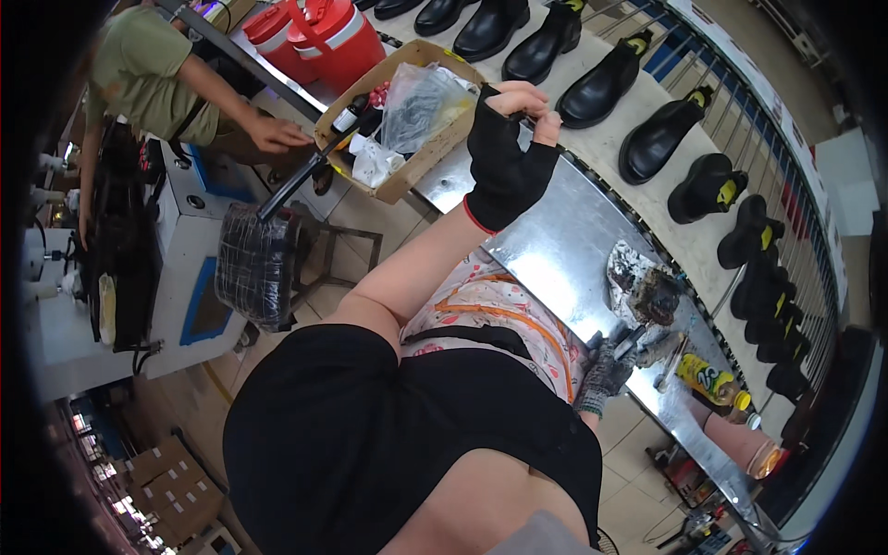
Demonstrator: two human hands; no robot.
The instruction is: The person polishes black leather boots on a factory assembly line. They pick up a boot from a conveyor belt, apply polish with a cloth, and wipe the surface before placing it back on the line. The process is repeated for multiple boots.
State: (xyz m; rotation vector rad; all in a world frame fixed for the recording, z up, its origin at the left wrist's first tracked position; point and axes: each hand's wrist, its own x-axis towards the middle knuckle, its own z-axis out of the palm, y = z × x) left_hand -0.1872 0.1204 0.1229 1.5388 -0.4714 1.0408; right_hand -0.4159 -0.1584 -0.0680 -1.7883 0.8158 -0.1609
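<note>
My left hand [509,162], in a black fingerless glove with red trim, is raised above the metal bench. Its bare fingers curl toward the thumb in a loose pinch; I cannot make out anything between them. The nearest black ankle boot [599,85] stands just beyond it on the pale conveyor belt [601,143]. My right hand [606,372], in a grey knit glove, is low at the bench's near edge. Its fingers close round a slim dark tool [631,340] whose kind is unclear. Past that hand lies a blackened, crumpled lump [653,294] on whitish, stained material.
A cardboard box [398,185] with plastic bags and bottles sits left of my left hand, near red jugs [338,42]. A yellow-labelled bottle [708,377] lies at right. A co-worker's hand [277,135] is at left, above a wrapped stool seat [254,268].
</note>
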